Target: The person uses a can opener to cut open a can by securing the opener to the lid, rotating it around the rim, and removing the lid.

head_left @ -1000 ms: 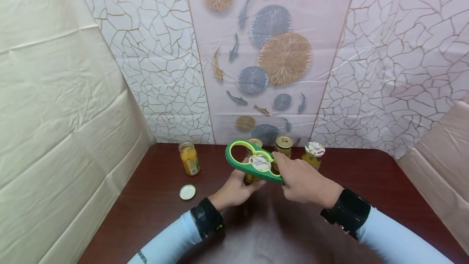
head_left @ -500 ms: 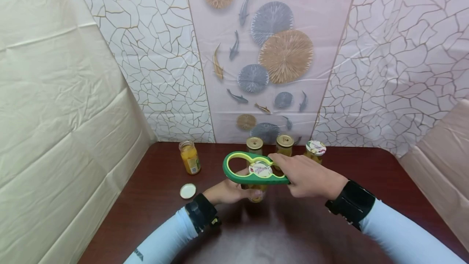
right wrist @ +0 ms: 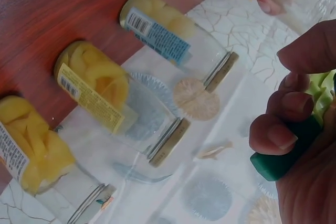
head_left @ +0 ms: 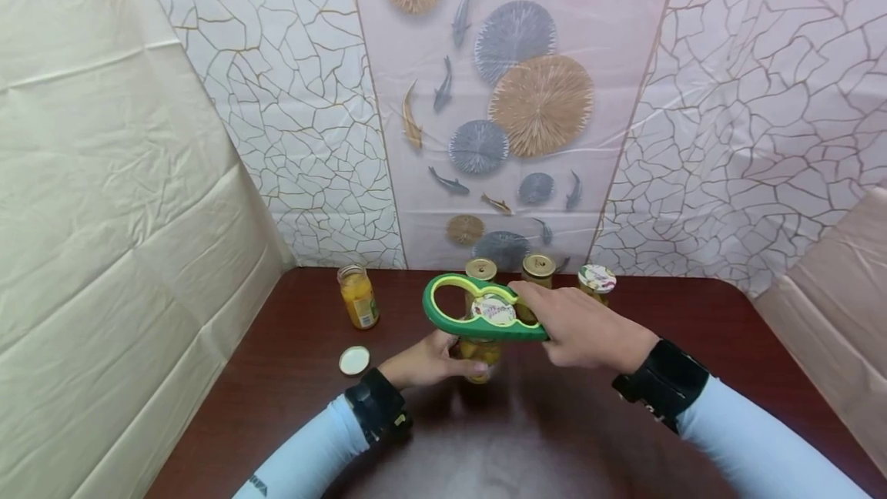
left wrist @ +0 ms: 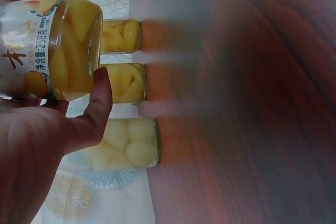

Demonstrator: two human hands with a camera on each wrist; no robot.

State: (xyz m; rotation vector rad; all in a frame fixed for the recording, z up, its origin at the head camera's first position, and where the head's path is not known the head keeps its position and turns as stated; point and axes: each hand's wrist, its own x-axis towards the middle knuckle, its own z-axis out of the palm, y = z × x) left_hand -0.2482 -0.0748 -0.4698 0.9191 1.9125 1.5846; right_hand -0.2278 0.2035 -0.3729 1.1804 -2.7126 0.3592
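My left hand (head_left: 430, 360) holds a glass jar of yellow fruit pieces (left wrist: 79, 48) from its left side, thumb near the base. The jar is raised off the table, its body showing below a green jar opener (head_left: 450, 326). My right hand (head_left: 582, 326) grips the opener by its right end, fingers curled round the green handle (right wrist: 286, 150). A patterned white lid (head_left: 493, 309) shows within the opener's middle opening, ringed by the light green inner edge. The opener's larger left loop surrounds no lid. Much of the jar's upper part is hidden under the opener.
Behind the hands stand three lidded jars: a gold-lidded one (head_left: 481, 269), another gold-lidded one (head_left: 539, 265) and one with a patterned lid (head_left: 597, 279). To the left, an uncapped jar of orange fruit (head_left: 359, 299) stands behind a loose white lid (head_left: 355, 360) on the dark red table (head_left: 291, 422).
Both hands have brought the jar and opener a little nearer to me. The opener lies more level than a second ago, and its left end has risen slightly over the last half second.
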